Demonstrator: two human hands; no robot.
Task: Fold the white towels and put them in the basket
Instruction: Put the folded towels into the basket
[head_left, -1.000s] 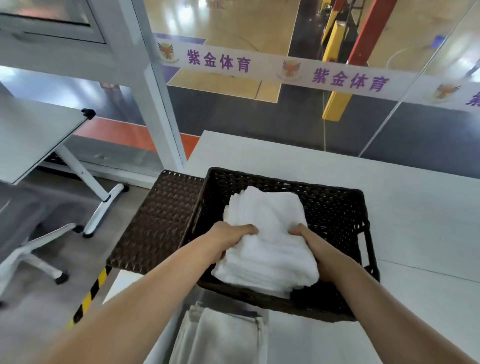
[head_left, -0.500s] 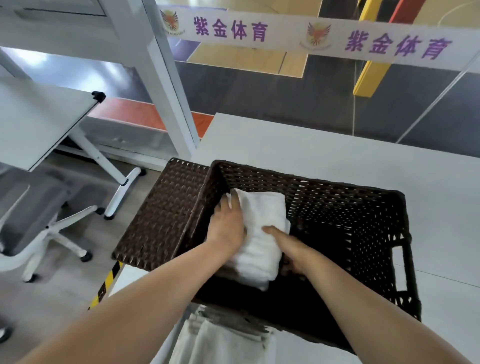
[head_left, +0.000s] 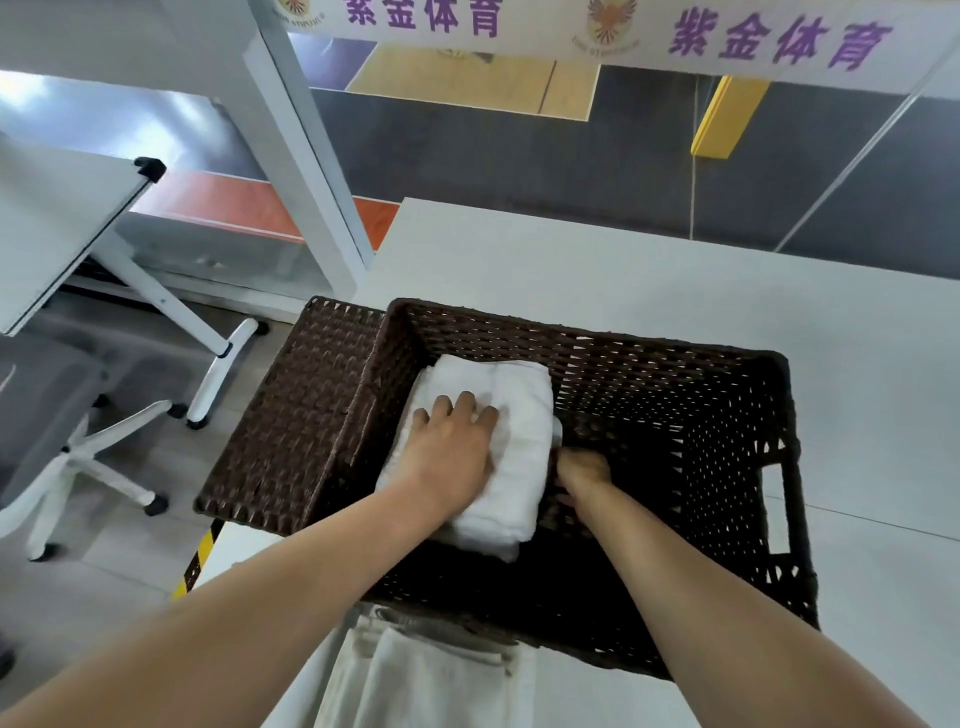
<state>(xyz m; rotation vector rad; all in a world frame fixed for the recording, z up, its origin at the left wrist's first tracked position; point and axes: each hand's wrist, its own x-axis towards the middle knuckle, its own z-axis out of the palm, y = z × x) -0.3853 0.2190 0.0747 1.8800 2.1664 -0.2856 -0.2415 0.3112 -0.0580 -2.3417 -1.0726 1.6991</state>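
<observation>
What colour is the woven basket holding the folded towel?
A dark brown woven wicker basket, clearest in the head view.

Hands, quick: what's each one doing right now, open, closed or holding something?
Left hand: open, pressing the folded towel.
Right hand: beside that towel; grip cannot be told.
</observation>
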